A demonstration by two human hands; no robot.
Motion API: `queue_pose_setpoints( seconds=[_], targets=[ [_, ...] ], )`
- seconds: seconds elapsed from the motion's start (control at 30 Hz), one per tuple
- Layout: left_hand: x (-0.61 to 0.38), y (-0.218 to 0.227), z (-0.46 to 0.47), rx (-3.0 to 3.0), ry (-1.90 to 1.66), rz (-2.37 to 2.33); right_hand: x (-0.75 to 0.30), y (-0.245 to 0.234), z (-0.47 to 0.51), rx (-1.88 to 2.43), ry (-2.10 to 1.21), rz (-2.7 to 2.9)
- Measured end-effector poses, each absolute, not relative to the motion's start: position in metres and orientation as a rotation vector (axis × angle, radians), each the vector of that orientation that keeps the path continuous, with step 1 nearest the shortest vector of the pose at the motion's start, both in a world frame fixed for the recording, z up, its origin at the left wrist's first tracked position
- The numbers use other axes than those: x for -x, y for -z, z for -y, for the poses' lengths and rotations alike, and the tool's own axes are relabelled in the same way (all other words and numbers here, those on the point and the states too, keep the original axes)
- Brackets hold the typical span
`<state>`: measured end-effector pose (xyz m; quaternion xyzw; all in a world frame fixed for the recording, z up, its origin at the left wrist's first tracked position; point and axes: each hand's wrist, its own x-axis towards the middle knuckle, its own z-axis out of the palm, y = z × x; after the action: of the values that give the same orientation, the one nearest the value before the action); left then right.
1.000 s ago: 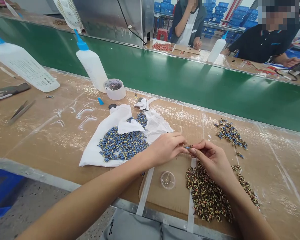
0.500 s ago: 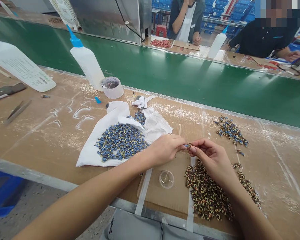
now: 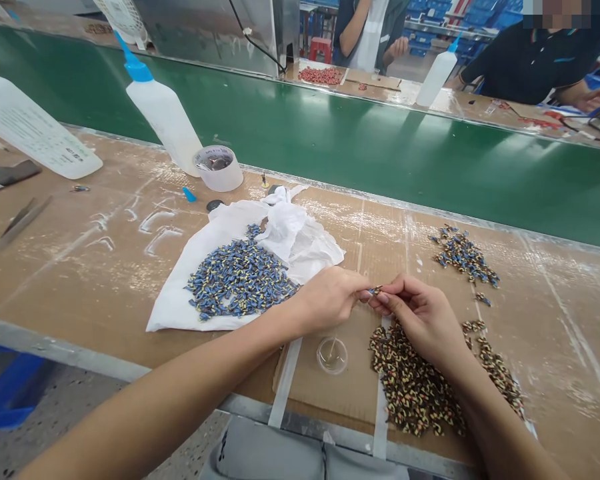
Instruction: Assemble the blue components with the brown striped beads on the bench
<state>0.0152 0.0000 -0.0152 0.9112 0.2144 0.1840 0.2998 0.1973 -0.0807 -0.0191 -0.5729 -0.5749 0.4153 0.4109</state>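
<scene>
My left hand (image 3: 330, 298) and my right hand (image 3: 420, 317) meet fingertip to fingertip over the cardboard mat (image 3: 345, 393). Both pinch one small blue and yellow part (image 3: 375, 291) between them. To the left, a heap of blue and yellow parts (image 3: 240, 280) lies on a white plastic bag (image 3: 180, 300). Under my right wrist spreads a pile of dark, red and yellow parts (image 3: 415, 390). A smaller heap of blue parts (image 3: 463, 255) sits further right. A little clear round cap (image 3: 332, 355) rests below my hands.
Two white squeeze bottles with blue nozzles (image 3: 163, 110) (image 3: 25, 130) and a roll of tape (image 3: 217, 168) stand at the back left. Tweezers (image 3: 23, 217) lie far left. A green conveyor belt (image 3: 380, 160) runs behind; two people work across it.
The view has tilted down slightly, shifting everything upward. The white bag's folded flap now lies bunched at the back. Both hands stay pinched on the small part.
</scene>
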Motion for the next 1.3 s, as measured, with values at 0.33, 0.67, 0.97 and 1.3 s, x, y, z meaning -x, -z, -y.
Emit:
queue_pose_setpoints(
  seconds=[0.33, 0.67, 0.97, 1.3],
  targets=[
    [-0.016, 0.016, 0.005, -2.421, -0.413, -0.640, -0.200, 0.026, 0.081, 1.441, -1.072, 1.478],
    [-0.018, 0.018, 0.008, -2.429, -0.400, -0.712, -0.198, 0.024, 0.081, 1.489, -0.955, 1.569],
    [-0.018, 0.011, 0.001, -2.273, -0.329, -0.644, -0.198, 0.017, 0.079, 1.537, -0.863, 1.627],
    [-0.005, -0.003, -0.015, -1.768, -0.102, -0.433, -0.201, 0.008, 0.077, 1.288, -1.013, 1.602]
  ],
)
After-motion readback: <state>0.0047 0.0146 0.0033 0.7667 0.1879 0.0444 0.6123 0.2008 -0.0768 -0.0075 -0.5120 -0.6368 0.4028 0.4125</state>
